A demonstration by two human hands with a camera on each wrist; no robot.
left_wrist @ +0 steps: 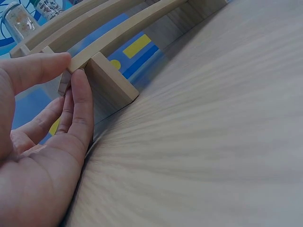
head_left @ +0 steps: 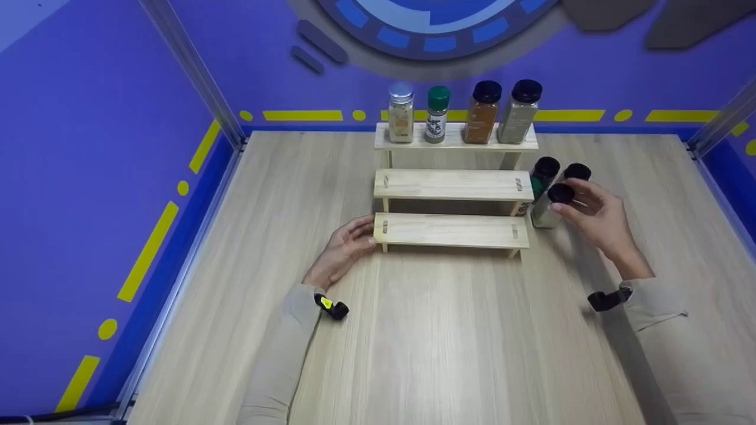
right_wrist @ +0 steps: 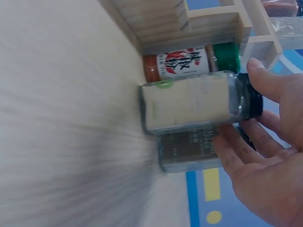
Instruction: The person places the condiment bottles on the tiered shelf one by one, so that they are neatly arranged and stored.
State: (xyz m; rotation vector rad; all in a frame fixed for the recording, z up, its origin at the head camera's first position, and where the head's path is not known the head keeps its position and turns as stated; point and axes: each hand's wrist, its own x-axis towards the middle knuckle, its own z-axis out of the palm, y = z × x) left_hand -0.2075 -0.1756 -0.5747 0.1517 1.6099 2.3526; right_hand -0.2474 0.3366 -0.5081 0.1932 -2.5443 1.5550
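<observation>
While beside the wooden shelves (head_left: 452, 230), pale jar (right_wrist: 187, 104) in right grip (head_left: 603, 223), cap (head_left: 561, 193) within pinch.

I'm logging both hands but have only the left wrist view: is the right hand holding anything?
Observer: Yes, the right hand grips a black-lidded jar near its top.
Operator: What stands between that jar and the wooden rack?
Observer: A green-lidded bottle.
Operator: I can see two containers up on the rack, partly cut off. How many are on the top shelf?
Observer: Four in all; the one farthest right has a black lid.
</observation>
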